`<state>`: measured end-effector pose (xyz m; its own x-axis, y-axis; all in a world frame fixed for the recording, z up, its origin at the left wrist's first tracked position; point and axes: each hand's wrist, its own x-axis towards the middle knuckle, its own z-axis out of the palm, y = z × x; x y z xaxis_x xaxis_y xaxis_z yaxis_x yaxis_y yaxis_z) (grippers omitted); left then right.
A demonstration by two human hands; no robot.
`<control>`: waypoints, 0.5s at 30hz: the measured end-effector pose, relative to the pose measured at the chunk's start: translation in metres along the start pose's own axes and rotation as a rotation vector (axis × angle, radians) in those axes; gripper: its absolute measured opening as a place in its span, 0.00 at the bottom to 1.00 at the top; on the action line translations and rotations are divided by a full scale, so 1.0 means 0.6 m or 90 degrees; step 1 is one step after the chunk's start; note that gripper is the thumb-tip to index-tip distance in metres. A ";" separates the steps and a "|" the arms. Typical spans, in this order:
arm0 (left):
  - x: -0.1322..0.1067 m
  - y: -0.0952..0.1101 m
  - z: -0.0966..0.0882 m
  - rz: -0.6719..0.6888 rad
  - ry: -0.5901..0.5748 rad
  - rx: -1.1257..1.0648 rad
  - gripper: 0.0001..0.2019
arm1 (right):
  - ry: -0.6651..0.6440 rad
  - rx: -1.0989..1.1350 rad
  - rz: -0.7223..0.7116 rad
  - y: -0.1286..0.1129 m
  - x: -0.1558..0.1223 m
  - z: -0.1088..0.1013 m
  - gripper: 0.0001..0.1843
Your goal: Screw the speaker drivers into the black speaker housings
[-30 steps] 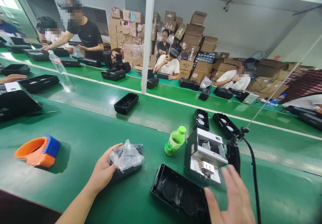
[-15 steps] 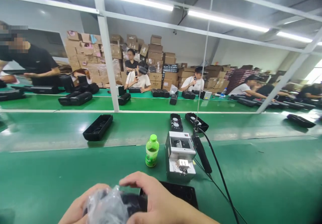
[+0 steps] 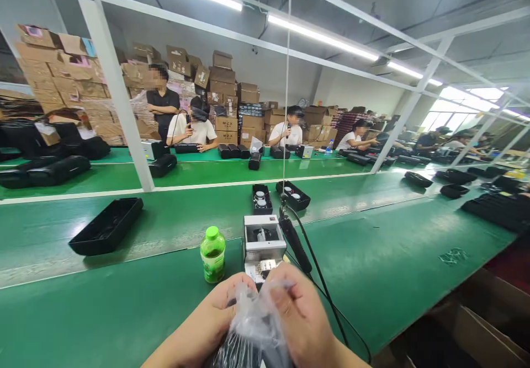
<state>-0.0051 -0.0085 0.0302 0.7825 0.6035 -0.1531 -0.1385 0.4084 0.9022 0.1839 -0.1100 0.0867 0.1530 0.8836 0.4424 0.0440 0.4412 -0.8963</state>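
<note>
Both my hands are at the bottom middle, closed on a clear plastic bag (image 3: 253,324) wrapped round a black part. My left hand (image 3: 215,315) grips the bag's left side. My right hand (image 3: 298,315) pinches the bag's top right. Just beyond my hands stands a small grey metal machine (image 3: 264,243). A black powered screwdriver (image 3: 295,242) hangs beside it on a cable from overhead. A green drink bottle (image 3: 212,255) stands upright to the left of the machine.
A black tray (image 3: 106,226) lies on the conveyor at left, and two black speaker shells (image 3: 281,196) lie beyond the machine. Several seated people work across the belt before stacked cardboard boxes (image 3: 232,89). White frame posts (image 3: 118,97) rise from the table. An open carton (image 3: 472,324) sits bottom right.
The view has swung right and up. My hands lifted the bagged part closer, with the right hand moving from over the bag to pinching its top. The black shell near me has dropped out of sight.
</note>
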 end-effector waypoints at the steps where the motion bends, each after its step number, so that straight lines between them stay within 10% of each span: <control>1: 0.017 0.002 0.007 0.009 -0.012 -0.005 0.34 | 0.063 0.009 0.001 -0.004 0.005 -0.010 0.28; 7: 0.075 -0.032 0.016 0.092 -0.051 0.010 0.48 | 0.279 0.053 -0.045 -0.018 0.060 -0.064 0.34; 15: 0.116 -0.082 -0.015 0.178 0.080 0.189 0.70 | 0.297 0.074 -0.028 -0.029 0.116 -0.081 0.36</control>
<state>0.0506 0.0192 -0.0284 0.6577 0.7488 0.0822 -0.1397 0.0140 0.9901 0.2419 -0.0638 0.1320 0.5813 0.7107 0.3962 -0.0466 0.5152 -0.8558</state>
